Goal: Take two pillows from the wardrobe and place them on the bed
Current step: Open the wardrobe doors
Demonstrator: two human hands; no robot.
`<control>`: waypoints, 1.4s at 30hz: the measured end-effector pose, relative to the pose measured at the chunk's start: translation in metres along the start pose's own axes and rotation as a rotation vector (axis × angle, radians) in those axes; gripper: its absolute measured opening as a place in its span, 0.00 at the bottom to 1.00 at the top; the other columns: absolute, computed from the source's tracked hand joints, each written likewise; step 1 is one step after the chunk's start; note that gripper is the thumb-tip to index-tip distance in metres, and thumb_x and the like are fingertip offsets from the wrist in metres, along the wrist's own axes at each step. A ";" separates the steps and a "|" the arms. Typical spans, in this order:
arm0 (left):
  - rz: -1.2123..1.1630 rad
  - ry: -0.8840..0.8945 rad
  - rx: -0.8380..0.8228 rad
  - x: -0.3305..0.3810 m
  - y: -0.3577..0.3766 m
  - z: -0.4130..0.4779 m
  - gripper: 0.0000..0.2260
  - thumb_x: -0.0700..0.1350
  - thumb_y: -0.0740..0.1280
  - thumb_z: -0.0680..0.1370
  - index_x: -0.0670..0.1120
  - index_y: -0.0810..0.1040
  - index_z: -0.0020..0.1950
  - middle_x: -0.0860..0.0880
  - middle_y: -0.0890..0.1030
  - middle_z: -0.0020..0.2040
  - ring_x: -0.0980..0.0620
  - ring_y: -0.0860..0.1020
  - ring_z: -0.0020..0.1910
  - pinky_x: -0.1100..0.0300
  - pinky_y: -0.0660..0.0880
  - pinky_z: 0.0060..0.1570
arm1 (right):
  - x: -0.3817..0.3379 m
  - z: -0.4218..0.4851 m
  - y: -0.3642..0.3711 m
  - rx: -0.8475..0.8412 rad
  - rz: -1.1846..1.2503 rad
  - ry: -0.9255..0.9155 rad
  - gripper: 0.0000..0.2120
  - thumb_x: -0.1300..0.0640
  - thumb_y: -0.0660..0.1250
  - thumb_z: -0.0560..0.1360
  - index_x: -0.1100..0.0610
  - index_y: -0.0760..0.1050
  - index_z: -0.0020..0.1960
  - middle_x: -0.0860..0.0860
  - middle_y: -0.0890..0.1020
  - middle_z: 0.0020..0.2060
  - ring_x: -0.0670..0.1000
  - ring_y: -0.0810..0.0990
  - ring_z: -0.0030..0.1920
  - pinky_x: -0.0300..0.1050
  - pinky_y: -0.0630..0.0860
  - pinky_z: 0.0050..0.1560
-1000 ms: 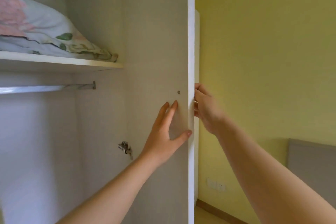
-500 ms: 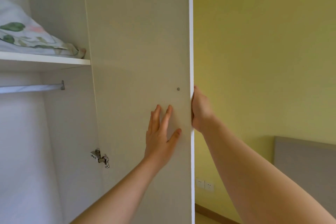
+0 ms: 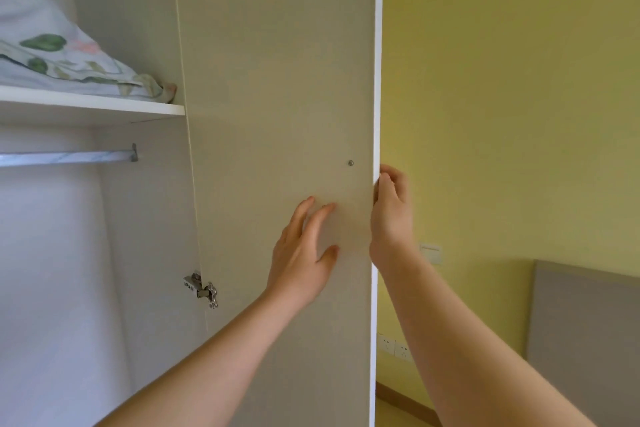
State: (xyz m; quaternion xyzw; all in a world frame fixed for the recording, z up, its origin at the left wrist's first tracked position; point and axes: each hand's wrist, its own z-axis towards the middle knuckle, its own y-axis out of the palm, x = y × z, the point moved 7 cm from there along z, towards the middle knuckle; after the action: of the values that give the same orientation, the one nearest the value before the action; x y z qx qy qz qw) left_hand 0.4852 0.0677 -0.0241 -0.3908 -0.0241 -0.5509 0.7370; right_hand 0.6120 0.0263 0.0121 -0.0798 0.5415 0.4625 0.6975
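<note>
A pillow (image 3: 59,59) in a white case printed with green leaves and pink flowers lies on the upper wardrobe shelf (image 3: 104,107) at the left; its left part runs out of the frame. The beige wardrobe door (image 3: 277,80) stands open in the middle of the view. My left hand (image 3: 304,253) rests flat on the door's inner face with fingers spread. My right hand (image 3: 391,215) curls around the door's white outer edge. A second pillow is not visible.
A metal hanging rail (image 3: 65,158) runs below the shelf and a hinge (image 3: 202,288) sits on the door's inner side. The yellow wall (image 3: 502,114) carries a switch (image 3: 431,251) and sockets (image 3: 394,347). A grey headboard (image 3: 585,340) shows at the lower right.
The door has swung further open to the left, covering more of the shelf and pillow. Both hands stayed on the door, and the view shifted right.
</note>
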 end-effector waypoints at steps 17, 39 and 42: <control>0.400 -0.116 0.411 -0.027 -0.237 -0.071 0.09 0.39 0.63 0.75 0.46 0.76 0.53 0.49 0.77 0.56 0.47 0.72 0.58 0.58 0.67 0.50 | -0.043 -0.142 0.153 -0.289 -0.411 -0.229 0.11 0.62 0.58 0.73 0.55 0.75 0.52 0.51 0.78 0.51 0.57 0.73 0.59 0.56 0.69 0.63; 1.063 -0.308 0.429 -0.134 -0.442 -0.117 0.11 0.45 0.57 0.80 0.44 0.74 0.57 0.43 0.78 0.52 0.45 0.73 0.52 0.58 0.66 0.40 | 0.045 -0.262 0.335 -0.749 -0.469 -0.036 0.06 0.58 0.59 0.76 0.52 0.73 0.50 0.52 0.77 0.56 0.55 0.72 0.59 0.45 0.67 0.60; 1.007 -0.326 0.483 -0.135 -0.441 -0.117 0.10 0.44 0.57 0.80 0.44 0.75 0.57 0.44 0.79 0.51 0.46 0.74 0.51 0.58 0.66 0.40 | 0.051 -0.257 0.343 -0.776 -0.372 -0.032 0.07 0.59 0.60 0.75 0.48 0.70 0.41 0.54 0.77 0.56 0.54 0.75 0.54 0.50 0.73 0.57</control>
State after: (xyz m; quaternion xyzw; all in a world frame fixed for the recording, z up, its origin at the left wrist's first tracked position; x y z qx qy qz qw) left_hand 0.0201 0.0652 0.0740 -0.2545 -0.0735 -0.0439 0.9633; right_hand 0.1854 0.0898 0.0006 -0.4252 0.2931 0.4995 0.6956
